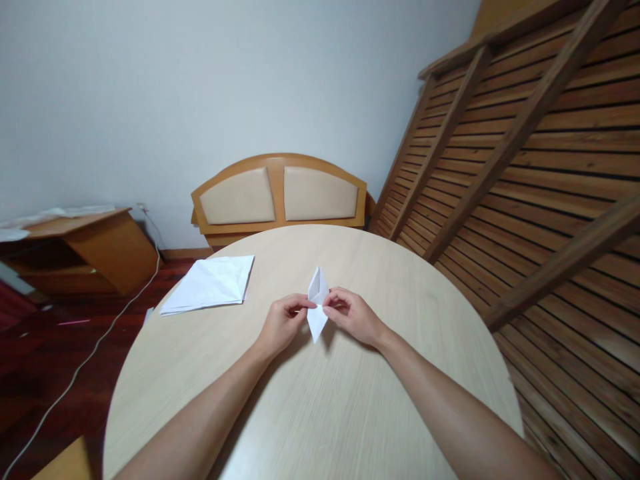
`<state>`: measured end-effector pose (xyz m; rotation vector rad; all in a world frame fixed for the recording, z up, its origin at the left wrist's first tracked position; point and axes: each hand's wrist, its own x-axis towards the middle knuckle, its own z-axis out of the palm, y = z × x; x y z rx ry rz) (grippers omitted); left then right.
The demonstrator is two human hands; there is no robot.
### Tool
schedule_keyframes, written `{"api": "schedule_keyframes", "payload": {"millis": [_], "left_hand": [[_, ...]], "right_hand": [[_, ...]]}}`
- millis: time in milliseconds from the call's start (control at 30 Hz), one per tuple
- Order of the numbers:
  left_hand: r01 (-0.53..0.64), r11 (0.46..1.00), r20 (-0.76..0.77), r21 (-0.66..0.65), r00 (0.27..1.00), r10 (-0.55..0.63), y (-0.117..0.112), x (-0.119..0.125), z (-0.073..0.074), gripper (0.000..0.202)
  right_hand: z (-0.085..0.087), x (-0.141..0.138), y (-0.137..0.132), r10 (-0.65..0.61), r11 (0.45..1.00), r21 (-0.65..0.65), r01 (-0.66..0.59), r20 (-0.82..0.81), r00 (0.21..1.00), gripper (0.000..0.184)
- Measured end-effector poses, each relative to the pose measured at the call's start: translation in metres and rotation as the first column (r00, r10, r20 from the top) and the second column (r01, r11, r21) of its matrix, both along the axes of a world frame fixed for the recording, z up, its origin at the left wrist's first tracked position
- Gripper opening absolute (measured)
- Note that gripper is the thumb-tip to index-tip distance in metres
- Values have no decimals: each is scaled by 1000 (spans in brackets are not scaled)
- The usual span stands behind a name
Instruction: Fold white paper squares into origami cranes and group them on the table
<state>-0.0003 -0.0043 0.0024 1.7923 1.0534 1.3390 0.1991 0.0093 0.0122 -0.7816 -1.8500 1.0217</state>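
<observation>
A small white folded paper [318, 323], shaped like a long diamond with a point at the top and one at the bottom, is held between both hands just above the round table [320, 413]. My left hand [286, 323] pinches its left side near the middle with thumb and forefinger. On the opposite edge, my right hand [356, 316] pinches it the same way. The upper half shows an opened fold with a shaded inside. Beneath the paper and hands, shadows fall on the tabletop.
A stack of white paper sheets [213, 283] lies at the table's left rear. Behind the table stands a padded headboard [280, 193]. Wooden slats [500, 167] lean along the right. At left are a low wooden desk [100, 247] and a white cable [95, 350] on the floor.
</observation>
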Motion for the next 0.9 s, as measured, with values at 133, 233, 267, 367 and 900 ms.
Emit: {"api": "schedule_keyframes", "payload": {"millis": [133,233,267,367,900], "left_hand": [[14,1000,6,-6,1000,-14,-1,0,1,17],[27,997,23,-67,999,-25,-1,1,1,14],[30,996,41,-83,999,-27,-2,1,1,13],[47,995,128,-92,991,-35,-1,2,-1,15],[47,996,67,-77,997,-42,-2,0,1,25]], "right_hand": [[-3,-2,1,-16,998,-65,15,-24,1000,15],[-5,-2,2,-38,997,-70,34,-54,998,19],[-5,-2,2,-47,997,-67,42,-69,997,21],[-6,-1,2,-61,996,-74,53,-119,991,33],[-3,-2,2,-60,998,16,61,-90,994,31]]}}
